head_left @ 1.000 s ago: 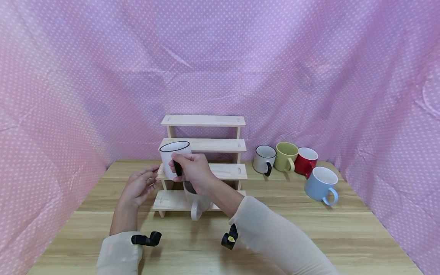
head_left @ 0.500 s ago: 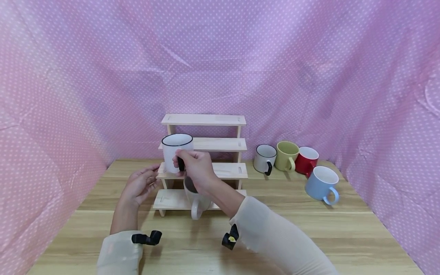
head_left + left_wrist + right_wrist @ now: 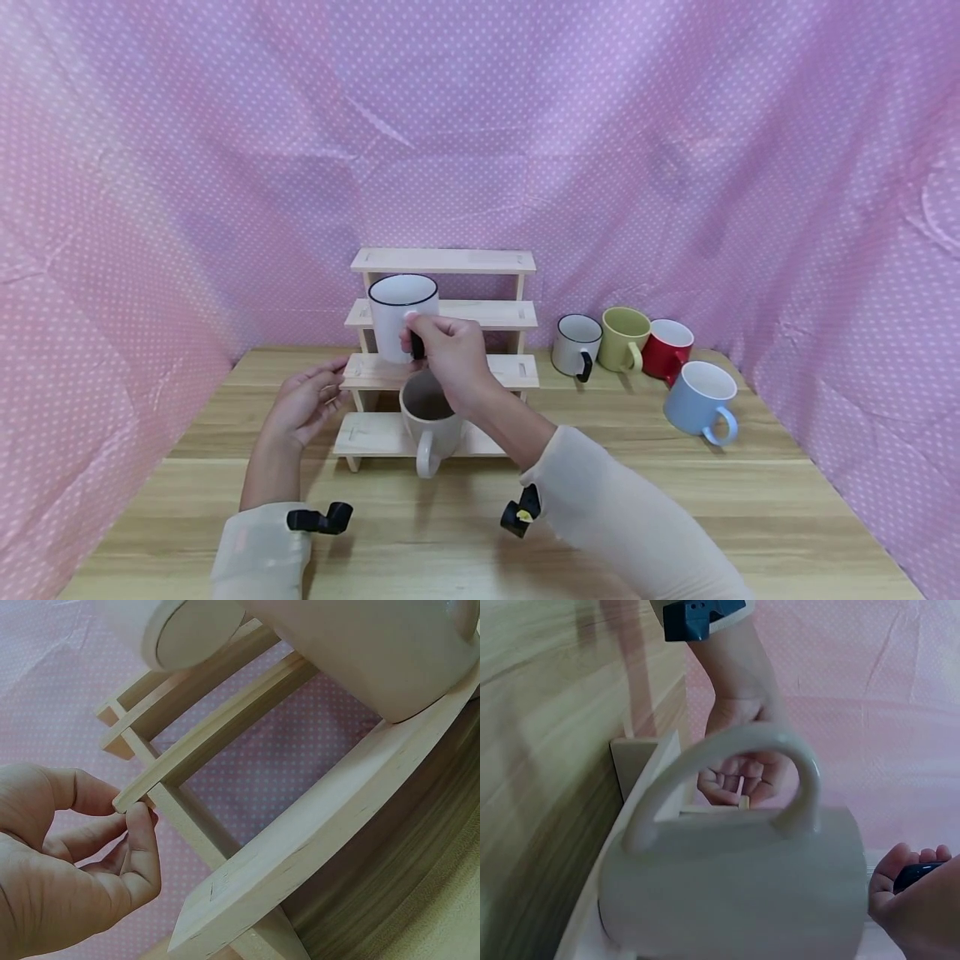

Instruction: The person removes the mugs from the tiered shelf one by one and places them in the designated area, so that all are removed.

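My right hand (image 3: 453, 358) grips the black handle of a white mug with a black rim (image 3: 393, 325), upright, in front of the second and third steps of a pale wooden tiered shelf (image 3: 442, 261). The mug's underside shows in the left wrist view. My left hand (image 3: 82, 862) pinches the left end of one shelf board between thumb and fingers. On the lowest step a cream mug (image 3: 435, 429) stands with its handle to the front, just below my right hand. In the right wrist view this cream mug (image 3: 735, 877) fills the foreground and hides much of the shelf.
To the right of the shelf stand a white mug with a black handle (image 3: 576, 346), a yellow-green mug (image 3: 622, 337), a red mug (image 3: 663, 352) and a light blue mug (image 3: 697, 404). Pink dotted cloth (image 3: 480, 125) hangs behind the wooden table (image 3: 420, 533).
My right hand has carried the black-rimmed mug up and to the right along the shelf. The left hand keeps its place at the board's end.
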Tool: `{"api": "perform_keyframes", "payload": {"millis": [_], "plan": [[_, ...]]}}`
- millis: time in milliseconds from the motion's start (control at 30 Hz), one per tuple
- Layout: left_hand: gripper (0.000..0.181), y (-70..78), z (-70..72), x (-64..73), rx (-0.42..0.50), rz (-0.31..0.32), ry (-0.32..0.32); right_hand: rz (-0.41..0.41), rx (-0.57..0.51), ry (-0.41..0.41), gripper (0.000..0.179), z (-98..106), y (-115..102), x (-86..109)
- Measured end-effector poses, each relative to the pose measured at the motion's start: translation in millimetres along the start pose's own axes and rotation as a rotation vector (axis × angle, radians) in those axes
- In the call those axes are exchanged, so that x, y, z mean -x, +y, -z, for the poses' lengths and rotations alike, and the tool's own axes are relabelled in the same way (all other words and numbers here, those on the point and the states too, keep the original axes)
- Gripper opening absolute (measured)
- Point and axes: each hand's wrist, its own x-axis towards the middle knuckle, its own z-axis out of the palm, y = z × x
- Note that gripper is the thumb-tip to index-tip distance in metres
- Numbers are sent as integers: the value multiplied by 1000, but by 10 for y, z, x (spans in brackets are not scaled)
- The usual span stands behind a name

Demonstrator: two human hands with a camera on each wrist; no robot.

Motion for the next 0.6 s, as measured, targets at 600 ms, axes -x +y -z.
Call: {"api": "perform_keyframes", "payload": {"millis": [600], "plan": [[48, 4, -21, 26, -5, 5, 7, 131, 25, 37, 29, 546, -286, -1]]}}
